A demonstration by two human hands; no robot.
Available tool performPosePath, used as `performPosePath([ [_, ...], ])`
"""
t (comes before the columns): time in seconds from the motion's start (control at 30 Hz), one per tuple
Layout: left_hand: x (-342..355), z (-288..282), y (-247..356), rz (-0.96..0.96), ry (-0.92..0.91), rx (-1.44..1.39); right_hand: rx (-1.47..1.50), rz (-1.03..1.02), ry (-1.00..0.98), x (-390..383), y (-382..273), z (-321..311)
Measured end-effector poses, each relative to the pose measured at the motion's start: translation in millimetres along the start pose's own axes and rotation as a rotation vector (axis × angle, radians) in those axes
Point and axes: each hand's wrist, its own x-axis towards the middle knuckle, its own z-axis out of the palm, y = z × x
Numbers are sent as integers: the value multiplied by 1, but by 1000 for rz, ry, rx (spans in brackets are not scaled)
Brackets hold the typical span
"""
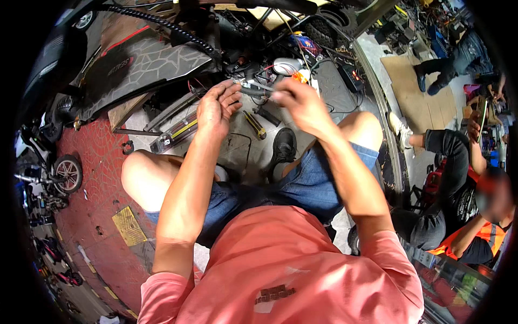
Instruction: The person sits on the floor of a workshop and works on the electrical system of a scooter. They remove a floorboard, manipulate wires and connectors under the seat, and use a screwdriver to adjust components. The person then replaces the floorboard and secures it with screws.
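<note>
My left hand [218, 105] is raised over the clutter in front of me, palm turned inward and fingers loosely stretched, with nothing seen in it. Across from it my right hand [303, 103] is closed in a pinch and slightly smeared by motion. A thin grey strip [261, 85] runs from near its fingertips toward the left hand; whether the fingers grip it cannot be made out. Just beyond the hands lies a dark cable [255, 93] among other wires. Below them, a yellow-and-black hand tool [254, 125] and a black tool [266, 115] rest on the floor.
A patterned grey-black panel [145, 62] stands at the far left. A silver rounded part [286, 66] and a tyre [329, 27] sit farther off. A metal rail [386, 119] runs along my right. Beyond it, a person sits holding a phone [483, 113]; another stands on cardboard [421, 92].
</note>
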Motion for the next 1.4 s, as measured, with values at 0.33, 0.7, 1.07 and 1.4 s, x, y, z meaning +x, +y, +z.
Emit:
performPosePath([
  [0.33,25,-18,1,61,53,31,-337,-3,-141,84,9,53],
  [0.7,25,-11,1,97,75,38,-472,-219,-36,85,-8,47],
  [1.07,33,-7,-6,131,107,73,-484,-237,-274,110,10,40],
  [1.4,38,-28,2,273,37,297,322,321,-281,78,33,112],
])
